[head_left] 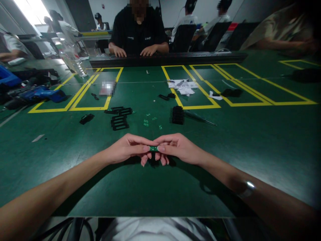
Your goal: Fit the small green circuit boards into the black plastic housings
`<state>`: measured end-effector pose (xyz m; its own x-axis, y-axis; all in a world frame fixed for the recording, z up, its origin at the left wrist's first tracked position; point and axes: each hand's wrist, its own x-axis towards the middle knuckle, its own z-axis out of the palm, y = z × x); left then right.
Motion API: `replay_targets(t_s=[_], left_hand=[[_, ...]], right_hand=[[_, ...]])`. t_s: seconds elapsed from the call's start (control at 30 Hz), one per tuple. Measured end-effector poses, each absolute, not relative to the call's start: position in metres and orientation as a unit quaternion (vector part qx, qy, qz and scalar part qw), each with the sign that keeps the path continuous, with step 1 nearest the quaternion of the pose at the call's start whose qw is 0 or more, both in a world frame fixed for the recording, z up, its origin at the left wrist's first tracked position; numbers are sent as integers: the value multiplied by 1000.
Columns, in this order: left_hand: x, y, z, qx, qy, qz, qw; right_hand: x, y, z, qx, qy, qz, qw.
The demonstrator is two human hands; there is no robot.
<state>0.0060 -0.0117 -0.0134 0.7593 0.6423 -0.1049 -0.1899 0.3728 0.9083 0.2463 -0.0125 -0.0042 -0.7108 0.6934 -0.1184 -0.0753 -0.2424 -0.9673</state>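
Observation:
Both hands meet over the near middle of the green table, pinching a small green circuit board (pixel 153 148) between thumbs and fingers. My left hand (pixel 130 147) grips its left end and my right hand (pixel 175 145) its right end; the fingertips cover both ends. Just beyond lie several small loose green boards (pixel 146 123). Black rectangular frames (pixel 119 122) are piled to their left. On the right stands a stack of black parts (pixel 178 115), with a screwdriver (pixel 199 117) beside it.
Yellow tape (pixel 200 107) marks rectangles on the green table (pixel 82 187). A crumpled white paper (pixel 185 86), a clear bottle (pixel 79 67) and blue tools (pixel 50 93) lie farther off. Across a long black bar (pixel 160 61) sits a person in black (pixel 139 30), hands near the bar.

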Motion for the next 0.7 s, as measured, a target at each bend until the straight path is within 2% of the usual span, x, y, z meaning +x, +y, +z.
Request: replay_targets(t_s=[0.7], left_hand=[[8,-11,-9,491,237,260,797]], right_hand=[[246,-13,-1,-285,-564,734,249]])
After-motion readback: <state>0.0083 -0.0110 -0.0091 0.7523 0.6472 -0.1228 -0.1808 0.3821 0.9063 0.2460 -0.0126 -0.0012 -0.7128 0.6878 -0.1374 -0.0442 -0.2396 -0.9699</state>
